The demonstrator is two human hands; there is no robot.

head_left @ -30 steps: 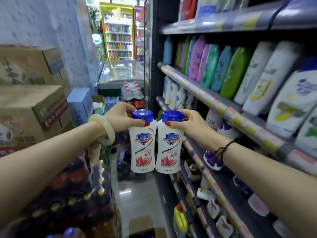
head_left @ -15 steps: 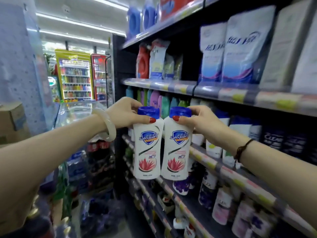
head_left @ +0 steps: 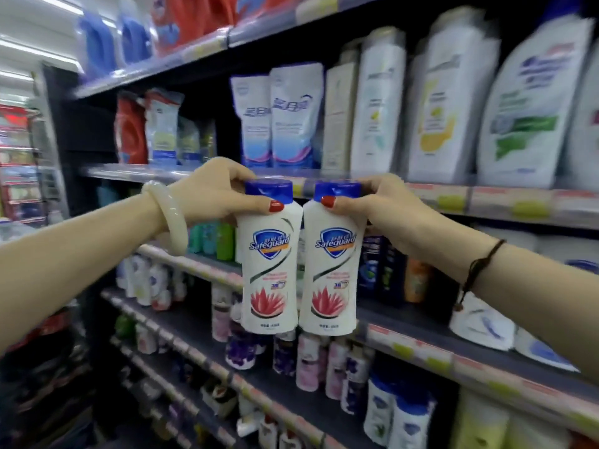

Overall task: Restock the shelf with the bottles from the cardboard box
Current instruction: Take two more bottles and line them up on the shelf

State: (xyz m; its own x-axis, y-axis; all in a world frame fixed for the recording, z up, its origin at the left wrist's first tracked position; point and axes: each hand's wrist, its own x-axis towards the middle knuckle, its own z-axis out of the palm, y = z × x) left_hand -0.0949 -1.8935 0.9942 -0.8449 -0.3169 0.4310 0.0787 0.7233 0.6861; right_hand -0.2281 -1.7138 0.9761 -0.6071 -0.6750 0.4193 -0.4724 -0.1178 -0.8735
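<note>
Two bottles held upright before the shelf (head_left: 421, 346).
Left hand (head_left: 214, 192) grips the left bottle (head_left: 269, 270) near its cap; right hand (head_left: 385, 209) grips the right bottle (head_left: 330, 273) likewise, arms extended.

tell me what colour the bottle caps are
Both caps are blue; the head view shows it.

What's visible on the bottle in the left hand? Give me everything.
The left bottle is white, plastic-looking, with a blue cap, a blue Safeguard shield logo and a pink lotus near the base. It hangs upright in front of the shelves, resting on nothing. The left hand grips it at cap and shoulder, thumb on the front. Its shoulder sits against or very near the matching bottle in the right hand.
</note>
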